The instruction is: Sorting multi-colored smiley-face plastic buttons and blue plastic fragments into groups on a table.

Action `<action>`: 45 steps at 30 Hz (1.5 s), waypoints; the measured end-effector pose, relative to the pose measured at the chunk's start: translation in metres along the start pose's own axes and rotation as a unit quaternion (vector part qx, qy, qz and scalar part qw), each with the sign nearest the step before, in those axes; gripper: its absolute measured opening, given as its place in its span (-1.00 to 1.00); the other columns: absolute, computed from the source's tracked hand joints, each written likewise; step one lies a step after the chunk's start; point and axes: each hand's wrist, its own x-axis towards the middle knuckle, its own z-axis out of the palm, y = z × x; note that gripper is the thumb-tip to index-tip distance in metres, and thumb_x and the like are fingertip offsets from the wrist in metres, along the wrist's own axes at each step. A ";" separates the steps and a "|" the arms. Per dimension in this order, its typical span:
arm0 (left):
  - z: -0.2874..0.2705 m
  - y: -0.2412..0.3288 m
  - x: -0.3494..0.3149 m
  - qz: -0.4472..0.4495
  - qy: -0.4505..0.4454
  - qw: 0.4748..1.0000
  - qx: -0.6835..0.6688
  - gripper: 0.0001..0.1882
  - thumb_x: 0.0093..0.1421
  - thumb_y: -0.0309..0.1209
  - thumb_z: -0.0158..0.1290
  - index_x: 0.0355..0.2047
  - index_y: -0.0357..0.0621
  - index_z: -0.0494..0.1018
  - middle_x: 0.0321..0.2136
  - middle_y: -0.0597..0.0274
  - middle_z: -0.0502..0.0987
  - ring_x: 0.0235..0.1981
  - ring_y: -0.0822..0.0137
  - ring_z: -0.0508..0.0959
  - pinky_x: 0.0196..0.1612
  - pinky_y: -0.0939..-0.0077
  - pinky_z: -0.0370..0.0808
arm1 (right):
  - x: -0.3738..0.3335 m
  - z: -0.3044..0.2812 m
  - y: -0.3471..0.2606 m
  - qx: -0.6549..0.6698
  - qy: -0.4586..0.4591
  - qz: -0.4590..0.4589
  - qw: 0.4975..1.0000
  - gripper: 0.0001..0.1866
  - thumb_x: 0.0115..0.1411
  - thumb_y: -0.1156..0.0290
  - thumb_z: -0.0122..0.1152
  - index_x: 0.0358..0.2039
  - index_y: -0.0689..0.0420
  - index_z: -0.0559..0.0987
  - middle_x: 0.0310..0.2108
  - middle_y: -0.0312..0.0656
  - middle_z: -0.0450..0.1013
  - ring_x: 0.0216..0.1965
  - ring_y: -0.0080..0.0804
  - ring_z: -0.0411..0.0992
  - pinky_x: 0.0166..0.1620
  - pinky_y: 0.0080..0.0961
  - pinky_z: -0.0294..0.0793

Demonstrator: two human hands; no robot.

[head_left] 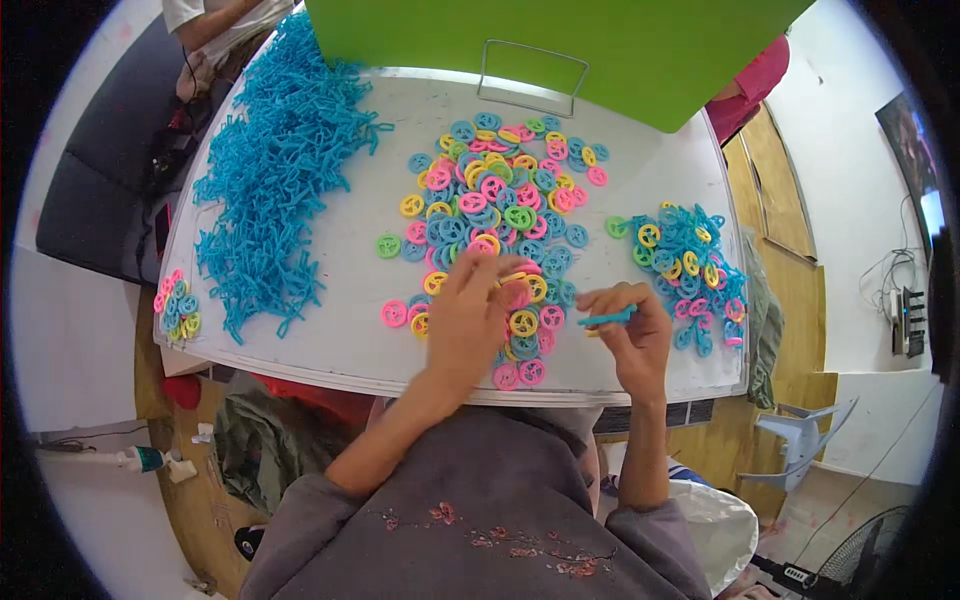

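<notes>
My left hand reaches over the heap of small plastic wheels, its fingers apart and bent down onto the wheels. Some fingertips are hard to make out among pink and yellow wheels there. Just right of the heap, my right hand is closed and pinches a blue plastic piece that points left. A bit of yellow shows under that piece; I cannot tell what it is. The wheels are pink, yellow, green and blue, each with spokes.
A large pile of blue plastic pieces covers the table's left side. Blue pieces with wheels lie at the right, and a small wheel cluster at the left edge. A green panel stands at the back. Two other people are beyond the table.
</notes>
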 end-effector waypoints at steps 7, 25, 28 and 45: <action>-0.004 -0.017 0.021 0.128 -0.004 0.963 0.238 -0.78 -0.02 -0.46 0.17 -0.31 -0.11 0.49 -0.38 0.17 0.42 -0.25 0.12 0.43 -0.17 0.29 0.37 | 0.002 0.006 -0.002 0.002 0.084 0.107 0.991 -0.81 0.20 0.56 0.10 -0.16 0.20 0.42 -0.47 -0.23 0.44 -0.42 -0.58 0.42 -0.30 -0.66 0.40; -0.004 0.015 0.010 -0.108 -0.048 0.945 -0.305 -0.74 0.23 -0.44 0.04 -0.11 -0.34 0.46 -0.19 0.15 0.51 -0.23 0.37 0.55 -0.17 0.47 0.57 | 0.006 0.019 0.018 -0.038 0.103 0.011 0.994 -0.91 0.21 0.56 0.11 -0.25 0.20 0.48 -0.25 -0.20 0.47 -0.27 -0.57 0.39 -0.23 -0.65 0.38; 0.001 0.014 0.008 -0.124 -0.062 0.928 -0.346 -0.73 0.25 -0.45 0.01 -0.09 -0.36 0.44 -0.16 0.13 0.51 -0.20 0.34 0.55 -0.12 0.42 0.59 | 0.005 0.025 0.020 -0.080 0.088 -0.016 0.993 -0.82 0.17 0.64 0.11 -0.19 0.21 0.46 -0.23 -0.17 0.49 -0.26 -0.57 0.41 -0.23 -0.66 0.40; 0.003 0.013 0.005 -0.075 -0.005 0.962 -0.264 -0.80 0.25 -0.56 -0.03 -0.13 -0.33 0.44 -0.16 0.18 0.49 -0.22 0.37 0.57 -0.24 0.51 0.61 | 0.012 0.022 0.006 -0.040 0.074 0.132 0.988 -0.67 0.14 0.65 0.15 -0.06 0.24 0.40 -0.30 -0.24 0.48 -0.27 -0.57 0.46 -0.19 -0.63 0.46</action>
